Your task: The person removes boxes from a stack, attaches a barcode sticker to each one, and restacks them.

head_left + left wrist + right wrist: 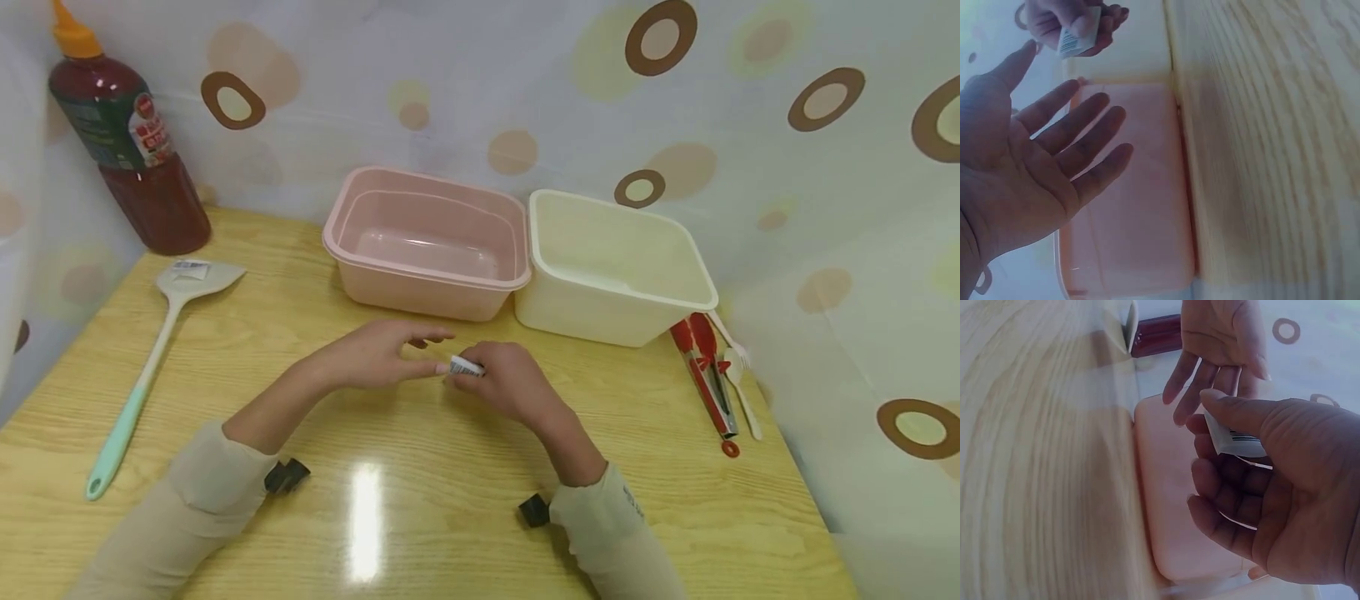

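Observation:
My right hand [513, 382] pinches a small white barcode label [467, 367] between thumb and forefinger. In the right wrist view that label [1238, 444] looks bent, with black bars on its face, and the other fingers curl loosely below it. My left hand [375, 354] is just to its left, fingers spread; its thumb tip is right at the label's edge in the head view. The left wrist view shows the open palm [1035, 181] with nothing in it. Beyond both hands stand a pink bin [427, 292] and a cream bin [600, 310], side by side.
At the far left a red sauce bottle [123, 150] stands behind a turner [153, 354] with a mint handle and a label on its head. To the right lie red tongs [708, 379], a pale spoon [738, 383] and a fork [731, 337]. A patterned curtain [480, 100] backs the wooden table [435, 500].

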`<state>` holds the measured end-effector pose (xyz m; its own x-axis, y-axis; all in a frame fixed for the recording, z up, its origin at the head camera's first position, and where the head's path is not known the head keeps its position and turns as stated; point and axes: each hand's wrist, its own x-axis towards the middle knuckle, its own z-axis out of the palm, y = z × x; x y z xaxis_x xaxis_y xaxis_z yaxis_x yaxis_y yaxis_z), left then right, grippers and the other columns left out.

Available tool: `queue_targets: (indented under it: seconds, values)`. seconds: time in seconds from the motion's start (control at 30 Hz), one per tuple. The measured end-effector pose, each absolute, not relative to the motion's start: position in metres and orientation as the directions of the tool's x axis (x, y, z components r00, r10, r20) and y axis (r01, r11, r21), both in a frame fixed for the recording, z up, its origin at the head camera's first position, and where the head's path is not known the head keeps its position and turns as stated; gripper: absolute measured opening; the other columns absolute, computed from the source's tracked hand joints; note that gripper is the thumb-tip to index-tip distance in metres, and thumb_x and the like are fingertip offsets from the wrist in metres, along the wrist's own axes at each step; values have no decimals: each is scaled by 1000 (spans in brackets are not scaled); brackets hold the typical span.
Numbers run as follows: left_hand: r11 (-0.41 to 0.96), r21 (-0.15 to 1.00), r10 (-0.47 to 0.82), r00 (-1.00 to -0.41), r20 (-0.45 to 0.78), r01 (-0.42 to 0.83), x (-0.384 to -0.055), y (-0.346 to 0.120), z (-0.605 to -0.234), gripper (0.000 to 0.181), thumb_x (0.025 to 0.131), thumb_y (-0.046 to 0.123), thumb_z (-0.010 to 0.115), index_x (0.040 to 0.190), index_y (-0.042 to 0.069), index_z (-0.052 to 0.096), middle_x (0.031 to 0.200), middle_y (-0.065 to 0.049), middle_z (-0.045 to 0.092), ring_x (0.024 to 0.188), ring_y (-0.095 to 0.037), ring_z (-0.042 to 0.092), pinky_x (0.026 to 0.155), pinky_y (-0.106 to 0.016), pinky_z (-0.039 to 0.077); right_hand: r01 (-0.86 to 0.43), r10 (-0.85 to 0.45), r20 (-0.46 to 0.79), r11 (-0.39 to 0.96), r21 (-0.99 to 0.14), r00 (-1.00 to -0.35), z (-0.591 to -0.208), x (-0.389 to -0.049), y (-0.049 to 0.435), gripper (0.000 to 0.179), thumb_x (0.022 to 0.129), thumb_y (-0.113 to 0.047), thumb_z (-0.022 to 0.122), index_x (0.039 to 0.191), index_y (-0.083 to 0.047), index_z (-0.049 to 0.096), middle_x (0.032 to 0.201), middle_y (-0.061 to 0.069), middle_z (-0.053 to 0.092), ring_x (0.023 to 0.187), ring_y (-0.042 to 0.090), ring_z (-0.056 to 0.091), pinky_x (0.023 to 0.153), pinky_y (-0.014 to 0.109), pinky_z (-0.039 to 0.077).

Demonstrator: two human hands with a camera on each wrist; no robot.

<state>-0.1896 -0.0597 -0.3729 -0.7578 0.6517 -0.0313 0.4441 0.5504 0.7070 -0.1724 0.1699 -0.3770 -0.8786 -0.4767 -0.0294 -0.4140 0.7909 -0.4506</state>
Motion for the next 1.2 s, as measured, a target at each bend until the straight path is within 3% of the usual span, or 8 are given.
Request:
queue_targets:
  seconds: [0.13,0.33,0.53,0.73,0.87,1.03,1.2]
  values:
    - [504,750,604,-796,49,429,-189,-57,-372,43,96,40,70,134,21,67,134,2,68,117,-22,68,100,-45,54,-403,-478,-22,764,-505,-878,-371,-173,168,27,92,-34,75,73,-16,69,60,-9,42,58,8,39,55,23,34]
    - [444,801,558,-823,104,402,-187,-54,-372,20,91,29,77,110,22,77,110,7,76,99,-13,72,93,-37,57,-371,-467,-31,739,-562,-884,-368,-173,166,29,92,-36,75,76,-11,75,57,-10,40,58,8,37,53,22,31]
    - [432,814,547,-831,105,388,-184,-54,-375,11,91,27,77,101,25,79,99,11,77,91,-11,69,84,-33,56,-376,-494,-44,714,-591,-869,-368,-172,165,33,91,-37,76,75,-8,75,55,-11,41,57,8,37,51,21,30]
    - [419,839,511,-854,98,347,-183,-53,-372,8,93,27,76,97,20,78,95,8,77,92,-12,71,84,-34,58,-397,-516,-34,697,-598,-856,-365,-176,166,30,93,-38,74,76,-13,73,58,-10,47,55,7,39,51,21,31]
    - [413,860,450,-888,93,299,-184,-54,-367,8,94,25,74,96,18,76,95,4,77,91,-14,71,82,-34,58,-363,-464,10,678,-639,-886,-363,-179,169,18,93,-34,75,91,-16,75,69,-4,58,63,12,48,55,22,39]
    - [386,897,415,-909,38,214,-183,-59,-364,8,95,18,71,94,10,73,92,-7,76,88,-26,73,71,-31,55,-307,-390,53,626,-717,-919,-365,-180,172,28,95,-28,73,118,-13,73,99,3,75,83,18,67,70,28,55]
    - [349,923,417,-909,0,160,-184,-60,-366,10,96,18,70,94,9,71,95,-13,77,88,-34,74,65,-30,50,-321,-349,128,578,-751,-928,-371,-180,172,29,96,-24,71,123,-14,72,105,7,76,88,20,72,74,33,60]
